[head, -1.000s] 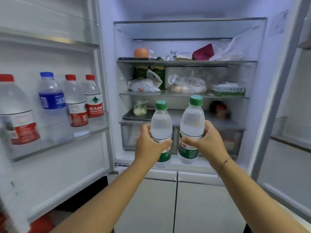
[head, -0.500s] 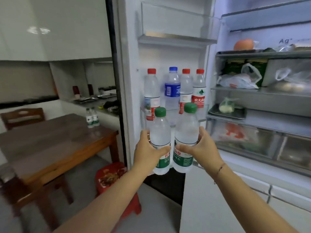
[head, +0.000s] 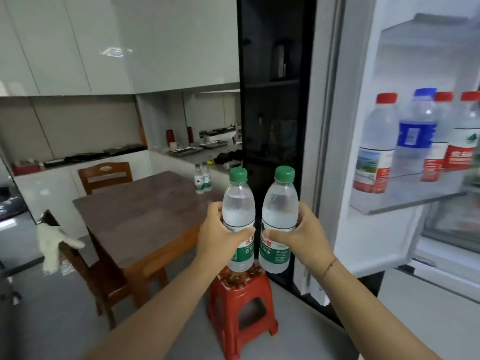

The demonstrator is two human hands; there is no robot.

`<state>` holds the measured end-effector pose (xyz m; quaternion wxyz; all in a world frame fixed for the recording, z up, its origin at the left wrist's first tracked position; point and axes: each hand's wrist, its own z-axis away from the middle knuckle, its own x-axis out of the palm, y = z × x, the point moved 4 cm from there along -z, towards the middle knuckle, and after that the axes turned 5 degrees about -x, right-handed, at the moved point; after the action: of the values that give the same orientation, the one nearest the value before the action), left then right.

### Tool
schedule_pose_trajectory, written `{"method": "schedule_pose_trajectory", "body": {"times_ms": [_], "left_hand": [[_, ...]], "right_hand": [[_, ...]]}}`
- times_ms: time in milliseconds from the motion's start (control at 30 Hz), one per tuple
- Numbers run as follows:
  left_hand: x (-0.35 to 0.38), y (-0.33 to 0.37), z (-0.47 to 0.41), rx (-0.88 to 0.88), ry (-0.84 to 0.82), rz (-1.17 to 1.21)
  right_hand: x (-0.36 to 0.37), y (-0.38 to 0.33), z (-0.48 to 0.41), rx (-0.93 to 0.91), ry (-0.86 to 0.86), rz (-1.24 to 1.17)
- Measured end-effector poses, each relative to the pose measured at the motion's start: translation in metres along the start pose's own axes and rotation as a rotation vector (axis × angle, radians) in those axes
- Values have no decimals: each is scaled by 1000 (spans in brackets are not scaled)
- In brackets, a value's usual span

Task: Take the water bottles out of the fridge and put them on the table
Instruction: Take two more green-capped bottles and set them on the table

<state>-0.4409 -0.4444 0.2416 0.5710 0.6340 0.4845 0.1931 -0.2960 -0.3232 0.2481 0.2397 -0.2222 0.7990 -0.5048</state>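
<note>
My left hand [head: 218, 236] grips a green-capped water bottle [head: 238, 203] upright in front of me. Beside it, almost touching, my right hand [head: 302, 236] holds a second green-capped bottle [head: 280, 206]. Both hang in the air above a red stool, between the wooden table [head: 145, 214] on the left and the open fridge door [head: 363, 152] on the right. Two small green-capped bottles [head: 202, 178] stand at the table's far right corner. Several red-capped bottles and a blue-capped one [head: 415, 136] stand on the door shelf.
A red plastic stool [head: 241, 302] with something on its top stands on the floor just below the bottles. Wooden chairs [head: 105, 175] stand behind and left of the table. A dark glass cabinet [head: 272, 113] rises next to the fridge. A counter with trays runs along the back.
The view has swung left from the fridge interior toward the table. Both hands still hold their bottles, now clear of the fridge and over the stool.
</note>
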Motion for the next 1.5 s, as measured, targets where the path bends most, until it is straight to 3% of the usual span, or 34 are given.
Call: {"method": "schedule_pose_trajectory", "body": {"times_ms": [333,967,1500], "left_hand": [[-50,-76,-103,-69,60,9],[-64,-195,-363,-118,109,65],[-32,-260,-554,-132,-40,61]], "right_hand": [[109,43,-99,11,-15,-9],[250,148,-332,37,-28,-30],[313,221,-490,93,73,-11]]}}
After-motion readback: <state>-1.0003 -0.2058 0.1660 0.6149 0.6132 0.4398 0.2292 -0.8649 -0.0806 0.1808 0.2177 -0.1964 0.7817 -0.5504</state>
